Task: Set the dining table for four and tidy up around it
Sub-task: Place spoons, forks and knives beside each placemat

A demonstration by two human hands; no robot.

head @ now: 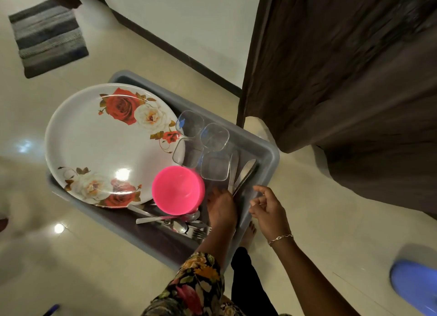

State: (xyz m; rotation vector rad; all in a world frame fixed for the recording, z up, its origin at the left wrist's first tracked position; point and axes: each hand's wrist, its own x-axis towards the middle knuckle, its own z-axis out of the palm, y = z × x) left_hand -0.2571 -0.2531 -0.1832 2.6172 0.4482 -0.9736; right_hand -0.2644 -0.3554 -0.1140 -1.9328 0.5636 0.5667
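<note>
Knives [247,167] lie in the grey tub [272,154], the left hand [222,209] at their handles, grip unclear, the right hand [269,211] loosely curled and empty: seemingly gathering cutlery, needing a firm pinch next.

A long dark fabric sleeve [196,285], printed with yellow, orange and pink-red flowers and green leaves, covers the left arm and ends short of the left hand [222,209]. The right arm is bare, with a thin metal chain bracelet [280,238] at the wrist of the right hand [267,211], where one finger may carry a ring. A black trouser leg [246,280] and a bare foot [250,231] show.
</note>
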